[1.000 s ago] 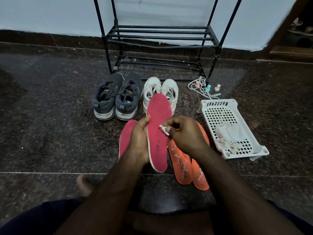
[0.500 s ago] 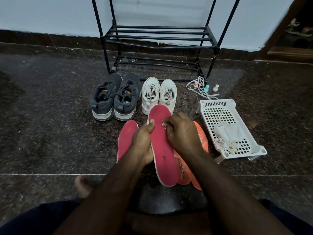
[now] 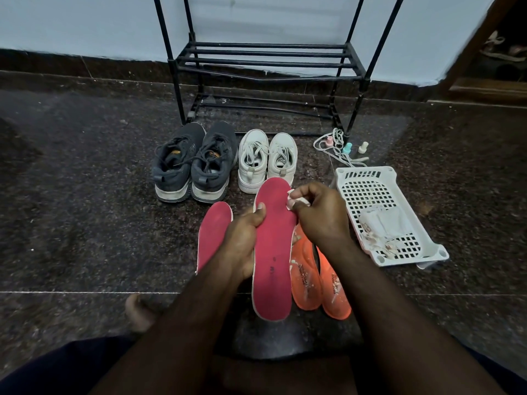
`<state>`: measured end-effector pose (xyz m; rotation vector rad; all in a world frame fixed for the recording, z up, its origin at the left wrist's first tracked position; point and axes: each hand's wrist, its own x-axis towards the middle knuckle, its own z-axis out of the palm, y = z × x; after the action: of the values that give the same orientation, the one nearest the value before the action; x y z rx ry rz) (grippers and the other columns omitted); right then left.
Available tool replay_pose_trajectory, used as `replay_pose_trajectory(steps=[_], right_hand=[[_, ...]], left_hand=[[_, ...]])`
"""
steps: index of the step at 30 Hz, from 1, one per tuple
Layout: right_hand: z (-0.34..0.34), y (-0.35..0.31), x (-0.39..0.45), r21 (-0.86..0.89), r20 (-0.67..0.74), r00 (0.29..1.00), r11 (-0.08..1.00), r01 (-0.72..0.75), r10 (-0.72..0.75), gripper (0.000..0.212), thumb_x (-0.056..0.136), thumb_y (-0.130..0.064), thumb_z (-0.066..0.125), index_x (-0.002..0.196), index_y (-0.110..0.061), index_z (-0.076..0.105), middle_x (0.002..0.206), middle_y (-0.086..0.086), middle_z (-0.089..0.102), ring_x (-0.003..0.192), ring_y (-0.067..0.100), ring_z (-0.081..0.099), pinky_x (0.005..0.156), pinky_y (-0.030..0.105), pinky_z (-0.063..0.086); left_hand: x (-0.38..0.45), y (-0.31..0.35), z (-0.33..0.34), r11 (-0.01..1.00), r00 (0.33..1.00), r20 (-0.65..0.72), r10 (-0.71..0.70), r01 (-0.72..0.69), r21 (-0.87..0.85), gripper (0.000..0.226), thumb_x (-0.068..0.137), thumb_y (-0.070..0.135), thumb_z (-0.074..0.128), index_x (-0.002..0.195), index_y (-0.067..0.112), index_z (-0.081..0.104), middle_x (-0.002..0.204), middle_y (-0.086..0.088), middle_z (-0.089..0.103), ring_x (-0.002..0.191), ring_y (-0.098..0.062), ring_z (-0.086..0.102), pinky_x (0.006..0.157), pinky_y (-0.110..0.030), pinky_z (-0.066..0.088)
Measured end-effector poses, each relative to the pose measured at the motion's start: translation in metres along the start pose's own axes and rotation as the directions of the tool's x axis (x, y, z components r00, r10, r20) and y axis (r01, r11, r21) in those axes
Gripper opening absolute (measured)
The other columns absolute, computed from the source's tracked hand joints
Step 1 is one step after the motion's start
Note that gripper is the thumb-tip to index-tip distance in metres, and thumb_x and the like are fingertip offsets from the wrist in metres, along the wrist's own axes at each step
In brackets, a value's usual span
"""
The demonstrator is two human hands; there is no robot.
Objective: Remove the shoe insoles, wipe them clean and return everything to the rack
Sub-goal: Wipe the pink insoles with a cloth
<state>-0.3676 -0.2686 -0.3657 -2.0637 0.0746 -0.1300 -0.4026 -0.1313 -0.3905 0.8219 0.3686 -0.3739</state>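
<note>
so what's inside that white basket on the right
The white basket holds a small heap of crumpled whitish wipes or cloths at its near end; some look stained. The far half shows bare mesh. Anything beneath the heap is covered.

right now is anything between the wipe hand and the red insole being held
Nothing visible. The right hand pinches the wipe right at the upper right edge of the red insole, which the left hand holds up.

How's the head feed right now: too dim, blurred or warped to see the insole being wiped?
Head view: dim and grainy, yet the red insole in the left hand and the wipe pinched by the right hand read sharply; wide-angle distortion bends the shoe rack.
</note>
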Motion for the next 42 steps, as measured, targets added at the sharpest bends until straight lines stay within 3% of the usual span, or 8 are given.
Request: replay_pose_trajectory(steps=[4,9,17,21,26,31,36,42], right_hand=[[0.002,0.007,0.005,0.082,0.021,0.997,0.994,-0.069,0.068,0.017,0.077,-0.026,0.075,0.089,-0.028,0.063,0.084,-0.002,0.07,0.078,0.018,0.069,0.07,0.047,0.06],[0.0,0.006,0.0,-0.157,0.064,0.997,0.986,0.058,-0.049,0.027,0.079,-0.023,0.079,0.1,-0.024,0.062,0.089,-0.01,0.066,0.08,0.002,0.062,0.064,0.01,0.044],[-0.005,0.009,0.009,0.307,0.041,0.99,0.941,-0.144,0.138,0.003,0.086,-0.01,0.069,0.088,-0.009,0.067,0.07,0.004,0.068,0.057,0.013,0.058,0.06,0.035,0.049],[-0.018,0.006,0.013,-0.026,-0.074,0.993,0.995,0.095,-0.097,0.011,0.085,-0.024,0.074,0.096,-0.021,0.076,0.091,-0.006,0.068,0.082,0.007,0.063,0.078,0.027,0.05],[0.006,0.002,0.0,-0.398,0.1,0.928,0.84,0.368,-0.359,0.029,0.085,-0.003,0.059,0.11,-0.01,0.074,0.1,0.005,0.065,0.095,0.022,0.06,0.089,0.029,0.047],[0.021,-0.001,-0.016,-0.411,0.222,0.885,0.783,0.466,-0.41,0.019,0.08,-0.01,0.062,0.092,-0.012,0.077,0.084,0.008,0.068,0.081,0.028,0.062,0.077,0.038,0.051],[0.006,0.0,0.001,-0.467,-0.022,0.923,0.82,0.331,-0.385,0.013,0.083,-0.008,0.065,0.093,-0.011,0.074,0.09,0.01,0.065,0.083,0.027,0.062,0.074,0.031,0.044],[0.011,-0.002,-0.018,-0.193,0.374,0.92,0.961,0.199,-0.115,0.007,0.083,-0.014,0.074,0.086,-0.019,0.077,0.075,-0.01,0.072,0.066,-0.003,0.061,0.064,0.01,0.043]], left_hand=[[0.001,0.0,0.0,1.0,1.0,0.004,0.018,-0.018,-0.006,0.033,0.107,0.027,0.044,0.129,0.006,0.056,0.107,-0.024,0.072,0.085,-0.036,0.073,0.074,-0.054,0.061],[0.002,0.0,-0.002,1.0,0.999,-0.025,0.021,-0.021,0.021,0.032,0.106,0.026,0.046,0.128,0.005,0.057,0.097,-0.023,0.072,0.075,-0.035,0.072,0.063,-0.047,0.06],[0.003,0.0,-0.003,1.0,1.0,-0.026,0.011,-0.012,-0.011,0.033,0.106,0.026,0.045,0.128,0.005,0.056,0.115,-0.029,0.068,0.088,-0.038,0.071,0.071,-0.055,0.06],[0.006,0.001,-0.005,1.0,1.0,0.001,0.006,-0.006,-0.019,0.029,0.106,0.025,0.044,0.125,0.007,0.057,0.11,-0.026,0.07,0.087,-0.039,0.071,0.077,-0.064,0.057],[0.005,-0.003,-0.002,0.999,0.998,0.029,0.048,-0.048,-0.015,0.032,0.106,0.019,0.039,0.13,0.01,0.058,0.104,-0.018,0.071,0.085,-0.032,0.069,0.078,-0.05,0.058],[0.009,-0.005,-0.003,0.998,0.998,-0.011,0.066,-0.066,-0.005,0.023,0.107,0.02,0.04,0.102,0.012,0.062,0.076,-0.006,0.071,0.065,-0.019,0.068,0.063,-0.029,0.058],[0.005,-0.012,0.002,0.997,0.999,0.011,0.039,-0.039,0.059,0.027,0.107,0.023,0.041,0.118,0.011,0.063,0.088,-0.012,0.072,0.073,-0.025,0.069,0.071,-0.041,0.059],[0.006,-0.003,-0.004,0.999,0.996,-0.075,0.037,-0.037,-0.002,0.026,0.107,0.025,0.041,0.11,0.009,0.062,0.089,-0.016,0.073,0.076,-0.029,0.071,0.071,-0.04,0.059]])
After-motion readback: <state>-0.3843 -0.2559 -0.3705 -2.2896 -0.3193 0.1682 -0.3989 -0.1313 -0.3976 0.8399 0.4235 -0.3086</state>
